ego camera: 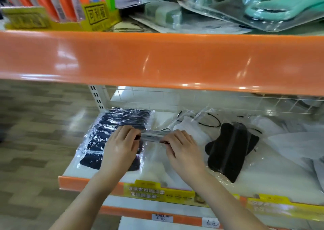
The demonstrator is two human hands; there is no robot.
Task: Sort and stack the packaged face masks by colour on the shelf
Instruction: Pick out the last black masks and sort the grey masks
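A shop shelf with an orange lip, wood-pattern floor to the left; masks mid-sort.

Both hands held one clear-wrapped packet between them, just right of the black stack on the shelf's left end: the left hand pinched its left end, the right hand its right end, fingers curled. The packet's long axis ran left to right, seen nearly edge-on; its colour was hard to tell. A loose black mask and white masks lay to the right. The slick film could slip from so light a pinch, or the packet could nudge the black stack askew when set down.
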